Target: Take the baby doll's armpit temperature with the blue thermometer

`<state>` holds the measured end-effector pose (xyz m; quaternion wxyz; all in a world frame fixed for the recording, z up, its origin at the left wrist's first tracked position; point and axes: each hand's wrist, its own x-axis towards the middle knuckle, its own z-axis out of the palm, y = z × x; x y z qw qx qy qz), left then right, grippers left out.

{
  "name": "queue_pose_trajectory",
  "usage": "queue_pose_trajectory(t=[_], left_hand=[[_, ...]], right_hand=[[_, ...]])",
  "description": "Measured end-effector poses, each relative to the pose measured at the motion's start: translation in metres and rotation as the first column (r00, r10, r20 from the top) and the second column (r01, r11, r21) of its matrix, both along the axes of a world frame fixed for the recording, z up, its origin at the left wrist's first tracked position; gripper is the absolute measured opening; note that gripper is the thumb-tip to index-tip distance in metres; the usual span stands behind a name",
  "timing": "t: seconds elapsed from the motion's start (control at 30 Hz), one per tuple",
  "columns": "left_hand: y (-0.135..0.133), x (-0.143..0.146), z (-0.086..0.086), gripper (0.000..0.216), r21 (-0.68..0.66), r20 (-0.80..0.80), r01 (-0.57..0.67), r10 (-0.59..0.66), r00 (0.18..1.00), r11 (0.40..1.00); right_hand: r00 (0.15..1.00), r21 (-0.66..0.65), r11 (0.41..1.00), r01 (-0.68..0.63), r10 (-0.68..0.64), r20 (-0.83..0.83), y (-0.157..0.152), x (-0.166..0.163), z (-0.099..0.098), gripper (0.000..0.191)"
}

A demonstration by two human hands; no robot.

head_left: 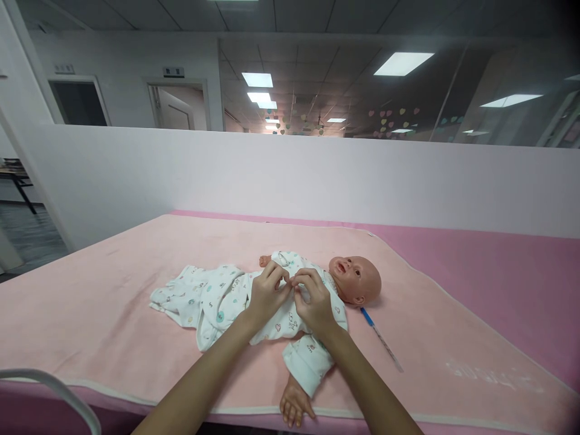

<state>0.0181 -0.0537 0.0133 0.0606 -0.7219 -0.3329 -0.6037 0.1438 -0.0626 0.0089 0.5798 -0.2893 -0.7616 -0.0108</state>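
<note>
A baby doll (360, 279) lies on its back with its head to the right. It wears a white printed baby shirt (281, 326) and matching trousers (217, 296). My left hand (269, 295) is closed in a pinch at the front of the shirt, over the doll's chest. Close beside it, my right hand (315, 302) pinches the shirt too, and the fingertips of both hands nearly meet. Exactly which bit of cloth or fastening lies between the fingers is hidden. One doll arm (296, 399) stretches toward the near edge, its sleeve partly behind my right forearm.
A thin clear stick with a blue end (382, 339) lies near the doll's head. Under everything is a peach mat (113, 302) on a pink padded surface (498, 272). A white partition (317, 175) stands behind. A grey curved rail (54, 386) is at the lower left.
</note>
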Motion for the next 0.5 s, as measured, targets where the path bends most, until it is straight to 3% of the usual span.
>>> queue_pose_trajectory(t=[0.5], left_hand=[[0.0015, -0.0004, -0.0016, 0.015, -0.030, -0.010, -0.004, 0.004, 1.000, 1.000]], right_hand=[[0.999, -0.004, 1.000, -0.011, 0.011, 0.040, 0.0010, 0.0020, -0.0008, 0.026]])
